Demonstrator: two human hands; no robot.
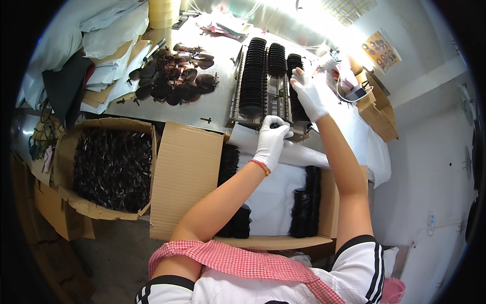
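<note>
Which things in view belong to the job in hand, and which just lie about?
Seemingly in the job: left hand; right hand; metal rack; dark disc rows.

Apparently lying about: papers; yellow roll; wall sheet.

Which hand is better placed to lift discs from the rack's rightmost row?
Probably the right hand: it's at that row; the left hand is at the near end of the rack.

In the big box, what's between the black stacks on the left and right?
A white sheet lies between the left stacks and right stacks; the left arm crosses above it in the head view.
</note>
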